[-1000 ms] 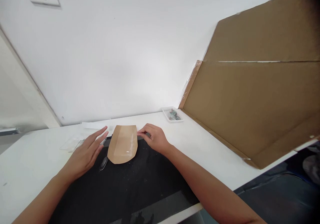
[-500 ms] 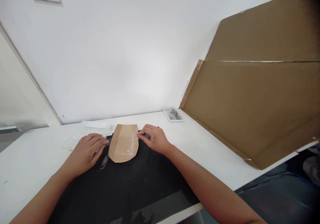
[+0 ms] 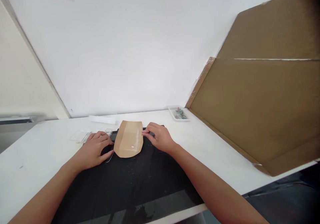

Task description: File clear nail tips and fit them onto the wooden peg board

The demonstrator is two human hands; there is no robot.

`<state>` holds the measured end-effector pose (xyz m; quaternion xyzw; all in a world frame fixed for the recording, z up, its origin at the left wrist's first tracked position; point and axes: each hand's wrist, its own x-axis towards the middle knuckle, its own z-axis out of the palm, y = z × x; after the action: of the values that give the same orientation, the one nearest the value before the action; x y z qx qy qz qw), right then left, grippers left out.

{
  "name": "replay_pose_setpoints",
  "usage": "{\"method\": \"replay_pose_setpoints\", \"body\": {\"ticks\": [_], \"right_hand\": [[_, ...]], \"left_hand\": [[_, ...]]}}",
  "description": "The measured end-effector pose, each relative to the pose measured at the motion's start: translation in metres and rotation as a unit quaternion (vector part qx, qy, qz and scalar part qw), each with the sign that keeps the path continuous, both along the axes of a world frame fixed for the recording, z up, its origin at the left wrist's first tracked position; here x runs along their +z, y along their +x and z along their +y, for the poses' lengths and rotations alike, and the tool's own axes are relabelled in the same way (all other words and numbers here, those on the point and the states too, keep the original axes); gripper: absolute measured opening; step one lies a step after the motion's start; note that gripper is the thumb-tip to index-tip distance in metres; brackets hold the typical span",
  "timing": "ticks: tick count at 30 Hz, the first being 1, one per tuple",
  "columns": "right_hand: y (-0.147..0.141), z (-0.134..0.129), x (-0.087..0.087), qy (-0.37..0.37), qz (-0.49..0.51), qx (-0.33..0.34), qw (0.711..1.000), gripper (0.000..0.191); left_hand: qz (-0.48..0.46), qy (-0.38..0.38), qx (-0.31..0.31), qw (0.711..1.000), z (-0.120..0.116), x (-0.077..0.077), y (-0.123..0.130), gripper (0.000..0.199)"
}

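Note:
A shallow kraft-paper tray (image 3: 130, 140) with a curved near end and a glossy inside lies on the black mat (image 3: 130, 184). My right hand (image 3: 158, 137) pinches its right edge between thumb and fingers. At the opposite side is my left hand (image 3: 97, 152), thumb and index finger apart, their tips close to or touching the tray's left edge. Just below the left thumb, a thin clear strip (image 3: 109, 158) shows in part; the hand covers the rest of it.
Clear plastic packaging (image 3: 81, 135) lies behind my left hand, and a white piece (image 3: 102, 119) sits near the wall. A small white tray (image 3: 178, 113) with greenish bagged items stands at the back right. A large cardboard sheet (image 3: 260, 111) bounds the table's right side.
My left hand has moved right to the tray's left edge, its thumb and index finger spreading apart. The clear strip is now mostly covered. The whole view has shifted slightly.

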<state>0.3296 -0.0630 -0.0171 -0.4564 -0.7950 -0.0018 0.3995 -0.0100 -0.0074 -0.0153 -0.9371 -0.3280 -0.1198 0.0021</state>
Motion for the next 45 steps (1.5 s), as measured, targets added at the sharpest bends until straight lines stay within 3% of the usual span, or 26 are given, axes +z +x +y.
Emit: {"method": "replay_pose_setpoints", "body": {"ticks": [18, 29, 40, 45], "right_hand": [[-0.002, -0.001, -0.002, -0.033, -0.014, 0.020, 0.999, 0.008], [-0.001, -0.003, -0.001, -0.052, -0.028, 0.017, 0.998, 0.010], [-0.006, -0.005, 0.000, -0.069, -0.036, 0.009, 0.997, 0.013], [-0.014, -0.013, 0.005, -0.086, -0.074, 0.045, 0.992, 0.013]], "left_hand": [[-0.020, 0.014, 0.048, 0.999, -0.005, -0.006, 0.007, 0.041], [-0.042, 0.002, 0.084, 0.996, -0.011, -0.005, 0.012, 0.024], [-0.046, 0.010, 0.091, 0.995, -0.012, -0.005, 0.014, 0.023], [-0.048, 0.002, 0.096, 0.994, -0.014, -0.005, 0.015, 0.024]]}}
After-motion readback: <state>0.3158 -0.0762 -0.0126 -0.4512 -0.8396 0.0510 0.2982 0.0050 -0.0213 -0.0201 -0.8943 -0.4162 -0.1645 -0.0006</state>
